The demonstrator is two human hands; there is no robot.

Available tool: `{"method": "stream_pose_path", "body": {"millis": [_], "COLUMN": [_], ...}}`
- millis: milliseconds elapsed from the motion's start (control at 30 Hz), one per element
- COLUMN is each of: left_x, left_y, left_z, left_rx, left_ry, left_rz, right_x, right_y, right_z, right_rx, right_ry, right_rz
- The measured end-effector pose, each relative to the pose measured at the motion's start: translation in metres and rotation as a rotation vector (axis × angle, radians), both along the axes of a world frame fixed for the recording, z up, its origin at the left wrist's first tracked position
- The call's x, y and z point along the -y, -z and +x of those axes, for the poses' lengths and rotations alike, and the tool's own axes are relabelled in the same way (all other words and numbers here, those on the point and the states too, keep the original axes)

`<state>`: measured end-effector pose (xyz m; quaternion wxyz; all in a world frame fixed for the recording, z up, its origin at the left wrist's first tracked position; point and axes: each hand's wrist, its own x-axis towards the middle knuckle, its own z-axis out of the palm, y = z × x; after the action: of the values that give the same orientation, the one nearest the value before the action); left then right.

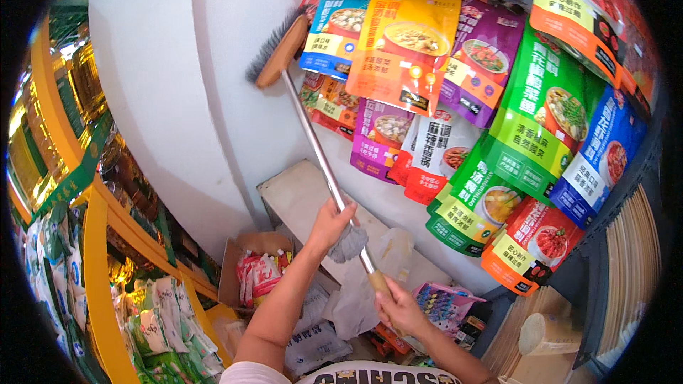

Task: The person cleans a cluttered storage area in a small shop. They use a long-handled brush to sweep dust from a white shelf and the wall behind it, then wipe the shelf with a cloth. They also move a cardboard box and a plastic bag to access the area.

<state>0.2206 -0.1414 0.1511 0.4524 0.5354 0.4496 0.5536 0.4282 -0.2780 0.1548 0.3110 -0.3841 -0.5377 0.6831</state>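
Observation:
A long-handled brush [278, 58] with dark grey bristles and an orange-brown head is raised against the white wall. Its bristles face up and left, beside the hanging seasoning pouches. My left hand [332, 225] grips the silver metal pole [315, 141] about midway. A bunched grey cloth [349, 244] sits against the pole just below that hand; whether the hand also holds it, I cannot tell. Lower down, my right hand [399, 304] is closed around the tan grip [378, 280] at the pole's end.
Colourful seasoning pouches [408, 48] hang in overlapping rows on the right. A pale ledge [299, 197] runs along the wall. Below stand an open cardboard box [229, 272] of red packets and a pink package [445, 298]. Yellow shelving [98, 256] stands left; noodle bundles [549, 333] lie right.

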Motion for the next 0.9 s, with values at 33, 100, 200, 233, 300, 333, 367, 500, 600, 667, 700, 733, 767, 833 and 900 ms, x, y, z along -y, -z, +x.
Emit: {"method": "stream_pose_path", "body": {"millis": [33, 100, 200, 233, 300, 333, 367, 500, 600, 667, 700, 733, 767, 833, 900], "left_x": [0.002, 0.015, 0.042, 0.052, 0.066, 0.075, 0.081, 0.11, 0.122, 0.123, 0.121, 0.116, 0.122, 0.127, 0.12], "left_y": [0.012, 0.033, 0.06, 0.073, 0.081, 0.077, 0.077, 0.046, 0.044, 0.019, 0.008, 0.008, 0.007, 0.004, 0.014], "left_z": [0.006, 0.026, 0.051, 0.058, 0.061, 0.058, 0.054, 0.052, 0.049, 0.051, 0.049, 0.046, 0.048, 0.047, 0.046], "left_rx": [0.01, -0.011, 0.016, 0.007, 0.018, 0.038, 0.058, 0.059, 0.164, 0.162, 0.156, 0.087, 0.13, 0.195, 0.174], "left_ry": [0.011, 0.022, 0.037, 0.024, 0.03, 0.048, 0.066, 0.151, 0.233, 0.241, 0.239, 0.229, 0.224, 0.202, 0.211], "left_rz": [-0.025, -0.045, -0.111, -0.131, -0.207, -0.264, -0.321, -0.345, -0.271, -0.16, -0.094, 0.004, -0.063, -0.144, -0.079], "right_x": [0.004, 0.013, 0.034, 0.038, 0.046, 0.05, 0.052, 0.067, 0.079, 0.084, 0.084, 0.085, 0.087, 0.09, 0.092], "right_y": [0.008, 0.023, 0.043, 0.049, 0.041, 0.037, 0.037, 0.048, 0.065, 0.069, 0.065, 0.059, 0.048, 0.032, 0.044], "right_z": [0.006, 0.022, 0.058, 0.067, 0.082, 0.086, 0.089, 0.1, 0.119, 0.127, 0.127, 0.128, 0.131, 0.124, 0.122], "right_rx": [0.042, 0.128, 0.109, 0.097, 0.097, 0.097, 0.076, 0.095, 0.217, 0.269, 0.266, 0.264, 0.369, 0.338, 0.4], "right_ry": [0.003, 0.008, 0.001, -0.016, -0.058, -0.079, -0.095, -0.124, -0.16, -0.135, -0.115, -0.092, -0.105, -0.025, 0.023], "right_rz": [-0.016, -0.047, -0.181, -0.222, -0.303, -0.343, -0.378, -0.395, -0.317, -0.239, -0.181, -0.121, -0.197, -0.12, -0.066]}}
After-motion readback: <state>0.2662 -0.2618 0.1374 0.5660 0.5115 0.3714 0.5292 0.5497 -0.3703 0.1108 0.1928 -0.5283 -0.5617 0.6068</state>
